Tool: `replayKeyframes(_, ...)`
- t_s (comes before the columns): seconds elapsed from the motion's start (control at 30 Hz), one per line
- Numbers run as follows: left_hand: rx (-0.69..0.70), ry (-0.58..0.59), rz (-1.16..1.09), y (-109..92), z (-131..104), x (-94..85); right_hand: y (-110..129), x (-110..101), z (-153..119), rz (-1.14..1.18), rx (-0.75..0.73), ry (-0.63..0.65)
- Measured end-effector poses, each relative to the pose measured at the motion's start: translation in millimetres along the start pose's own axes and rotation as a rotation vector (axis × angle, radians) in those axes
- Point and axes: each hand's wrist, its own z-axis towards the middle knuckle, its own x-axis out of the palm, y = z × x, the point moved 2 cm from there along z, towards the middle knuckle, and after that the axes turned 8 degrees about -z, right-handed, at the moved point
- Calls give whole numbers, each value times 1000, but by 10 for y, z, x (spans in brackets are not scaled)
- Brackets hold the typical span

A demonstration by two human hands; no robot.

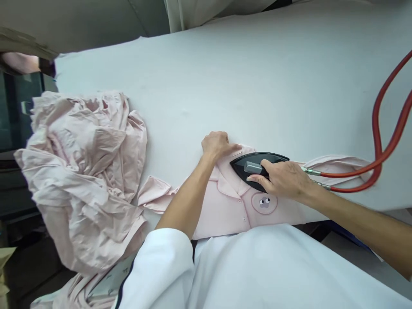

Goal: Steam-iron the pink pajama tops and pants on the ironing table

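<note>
A pale pink buttoned garment (212,210) with a collar and a round face patch lies at the near edge of the white-covered table (199,81). Fingers curled, my left hand (217,144) presses at the garment's collar and shoulder; the thumb lies along the cloth. My right hand (285,177) is wrapped round the handle of a black iron (246,161), whose pointed tip faces left. The iron rests on the upper part of the garment, above the patch. One sleeve (337,163) stretches right, beneath the hoses.
A large crumpled heap of pink cloth (86,171) covers the table's left end and hangs over its edge. Two red hoses (380,128) run from the iron to the right edge. More cloth (75,292) lies at the lower left.
</note>
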Motion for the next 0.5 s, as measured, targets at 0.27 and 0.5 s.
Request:
replayKeyframes(0.27, -126, -608, -333, 1144, -1589, -432, 487, 254, -455, 137, -38, -103)
replayKeyframes(0.5, -217, -593, -470, 1305, -2350, -71, 972, 140, -105, 148, -125, -132)
